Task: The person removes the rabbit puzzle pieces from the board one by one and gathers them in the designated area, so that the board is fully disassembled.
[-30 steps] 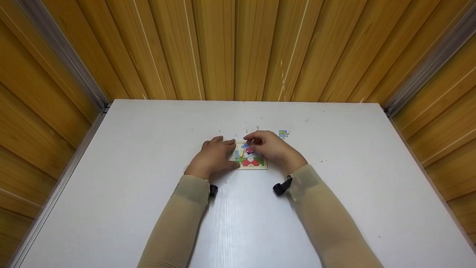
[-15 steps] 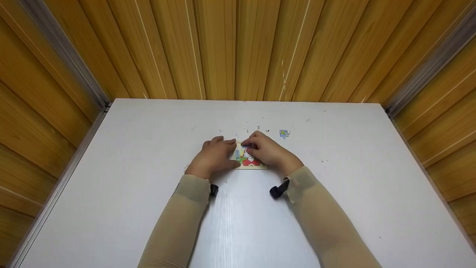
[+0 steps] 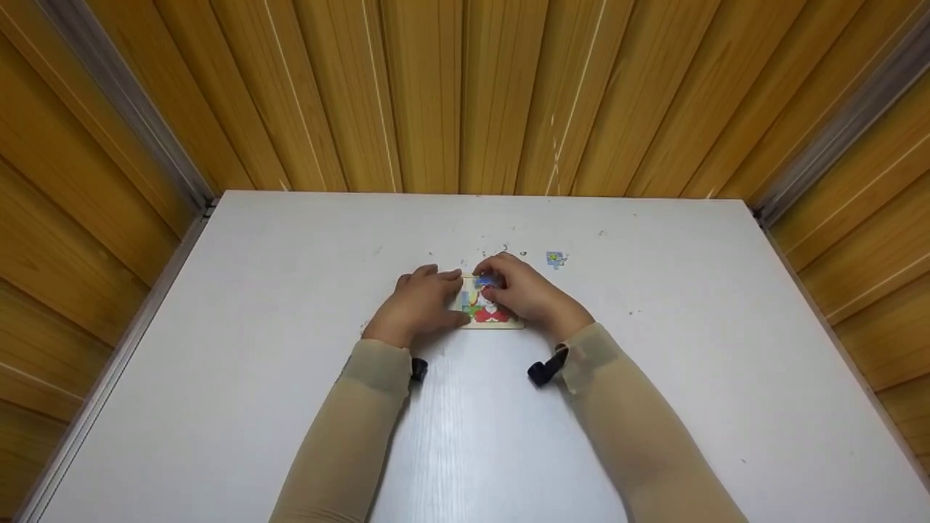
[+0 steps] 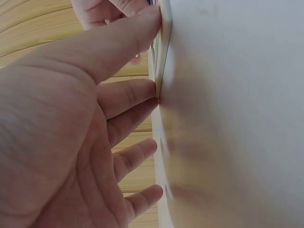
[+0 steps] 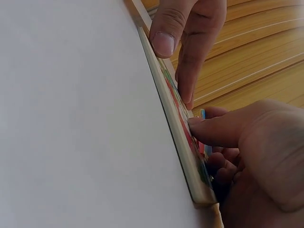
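A small framed picture puzzle (image 3: 494, 326), showing a red and white figure, lies flat on the table. My left hand (image 3: 415, 305) rests at its left side, fingers spread and fairly straight; in the left wrist view the thumb and forefinger touch the board's edge (image 4: 165, 42). Over the upper right part of the board is my right hand (image 3: 529, 290), pinching a blue-edged puzzle piece (image 5: 203, 114) between thumb and fingers in the right wrist view. The fingers hide much of that piece and the board's right side.
One loose blue and green puzzle piece (image 3: 556, 258) lies on the white table (image 3: 218, 290), beyond the right hand. Small dark specks are scattered behind the board. Wood-patterned panels (image 3: 421, 94) stand behind the table and at both sides.
Compared with a second ago, my right hand is slightly farther left over the board, with its thumb and fingers at the upper part. The left hand has barely moved.
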A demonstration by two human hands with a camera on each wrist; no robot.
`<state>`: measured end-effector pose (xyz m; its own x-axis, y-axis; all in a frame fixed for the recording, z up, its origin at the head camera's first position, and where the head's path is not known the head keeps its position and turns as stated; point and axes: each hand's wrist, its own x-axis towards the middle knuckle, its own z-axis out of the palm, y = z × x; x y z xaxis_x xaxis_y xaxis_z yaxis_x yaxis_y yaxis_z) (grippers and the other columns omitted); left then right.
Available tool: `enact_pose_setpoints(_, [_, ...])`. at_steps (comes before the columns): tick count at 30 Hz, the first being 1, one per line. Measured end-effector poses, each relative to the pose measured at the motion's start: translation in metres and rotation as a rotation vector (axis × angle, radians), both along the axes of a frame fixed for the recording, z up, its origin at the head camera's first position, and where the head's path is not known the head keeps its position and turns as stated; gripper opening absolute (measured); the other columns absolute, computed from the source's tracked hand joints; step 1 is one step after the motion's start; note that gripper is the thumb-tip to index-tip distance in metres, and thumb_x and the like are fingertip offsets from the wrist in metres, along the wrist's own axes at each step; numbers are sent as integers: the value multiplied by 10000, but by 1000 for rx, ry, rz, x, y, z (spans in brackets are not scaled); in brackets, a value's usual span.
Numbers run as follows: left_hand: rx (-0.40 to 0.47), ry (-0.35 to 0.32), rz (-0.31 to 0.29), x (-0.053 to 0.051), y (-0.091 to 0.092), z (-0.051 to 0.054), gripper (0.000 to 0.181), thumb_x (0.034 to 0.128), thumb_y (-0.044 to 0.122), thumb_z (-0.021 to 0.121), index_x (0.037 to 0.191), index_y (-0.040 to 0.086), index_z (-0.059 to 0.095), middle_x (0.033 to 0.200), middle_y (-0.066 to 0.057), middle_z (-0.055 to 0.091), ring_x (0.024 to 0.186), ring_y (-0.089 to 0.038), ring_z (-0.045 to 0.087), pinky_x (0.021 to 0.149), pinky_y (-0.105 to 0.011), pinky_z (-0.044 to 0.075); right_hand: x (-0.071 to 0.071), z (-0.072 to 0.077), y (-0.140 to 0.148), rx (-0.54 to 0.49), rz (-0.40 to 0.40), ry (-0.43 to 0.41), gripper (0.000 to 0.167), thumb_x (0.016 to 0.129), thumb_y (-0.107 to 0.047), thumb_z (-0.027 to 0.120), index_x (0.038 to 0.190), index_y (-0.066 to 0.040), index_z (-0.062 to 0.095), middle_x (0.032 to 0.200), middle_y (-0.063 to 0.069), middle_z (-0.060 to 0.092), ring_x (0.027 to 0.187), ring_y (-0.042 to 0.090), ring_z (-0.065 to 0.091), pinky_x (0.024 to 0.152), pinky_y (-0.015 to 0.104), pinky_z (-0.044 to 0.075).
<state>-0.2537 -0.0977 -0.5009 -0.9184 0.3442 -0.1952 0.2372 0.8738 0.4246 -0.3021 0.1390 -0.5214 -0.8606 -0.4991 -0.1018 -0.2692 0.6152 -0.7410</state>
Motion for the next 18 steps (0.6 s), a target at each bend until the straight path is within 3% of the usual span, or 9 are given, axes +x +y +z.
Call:
enact_pose_setpoints(5, [-2,9,-12,0,0,1,787,1024,480,834,1696,189,545,1803,24,485,1754,-356,291,1420,-621,268,-1,0,3,-14,-44,-18,390,1096,-210,768,1466,-132,674,1278,87,652,1107,243,569,986,384,480])
enact_pose_setpoints(18, [-3,-30,13,0,1,2,809,1022,471,842,1714,209,516,1818,45,458,1766,-349,266,1427,-642,243,-4,-3,6,-37,-34,52,358,1049,-216,830,1399,-146,802,1175,68,685,980,183,578,866,310,482])
